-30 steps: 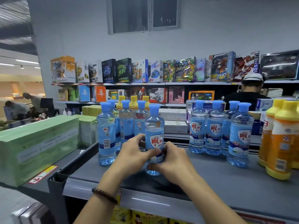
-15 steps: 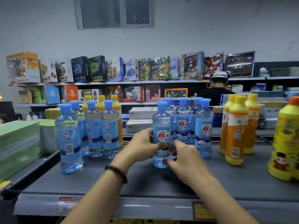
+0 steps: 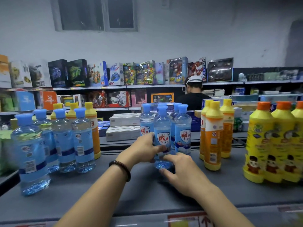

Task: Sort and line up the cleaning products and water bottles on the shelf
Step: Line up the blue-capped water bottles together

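Head view: left hand (image 3: pixel 144 149) grips bottle (image 3: pixel 162 136) at label, right hand (image 3: pixel 185 172) pinches its base. Bottle stands on shelf (image 3: pixel 98 194), front of blue group (image 3: pixel 182 128), prob. touching. Risk: a hard shove topples the tall, narrow neighbours.

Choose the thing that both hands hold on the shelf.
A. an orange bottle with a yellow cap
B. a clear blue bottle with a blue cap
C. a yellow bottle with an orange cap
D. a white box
B: the left hand grips the label of the clear blue bottle with the blue cap, and the right hand curls round its base.
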Available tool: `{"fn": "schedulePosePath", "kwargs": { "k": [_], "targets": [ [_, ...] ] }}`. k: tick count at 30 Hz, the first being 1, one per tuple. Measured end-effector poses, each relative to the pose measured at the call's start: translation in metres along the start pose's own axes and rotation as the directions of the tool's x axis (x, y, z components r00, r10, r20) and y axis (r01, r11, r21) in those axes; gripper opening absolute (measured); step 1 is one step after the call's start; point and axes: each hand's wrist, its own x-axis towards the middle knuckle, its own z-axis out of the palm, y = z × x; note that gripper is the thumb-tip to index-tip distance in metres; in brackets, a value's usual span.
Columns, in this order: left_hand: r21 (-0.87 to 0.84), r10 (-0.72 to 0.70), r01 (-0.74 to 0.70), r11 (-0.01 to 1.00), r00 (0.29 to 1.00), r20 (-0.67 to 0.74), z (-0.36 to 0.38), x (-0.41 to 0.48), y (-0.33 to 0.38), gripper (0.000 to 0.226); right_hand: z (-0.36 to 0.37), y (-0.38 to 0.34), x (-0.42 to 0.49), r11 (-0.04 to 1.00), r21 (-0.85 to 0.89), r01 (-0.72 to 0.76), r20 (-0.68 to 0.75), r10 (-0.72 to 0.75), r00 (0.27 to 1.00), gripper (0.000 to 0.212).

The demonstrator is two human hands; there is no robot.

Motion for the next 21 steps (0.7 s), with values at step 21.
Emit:
{"fn": "schedulePosePath", "kwargs": {
  "k": [21],
  "targets": [
    [0.108,-0.020,0.025,0.994,0.999,-0.047,0.017,0.022,0.002,0.026,0.007,0.007,0.008,0.992,0.017,-0.126,-0.052,0.127,0.991,0.044]
  ]
}}
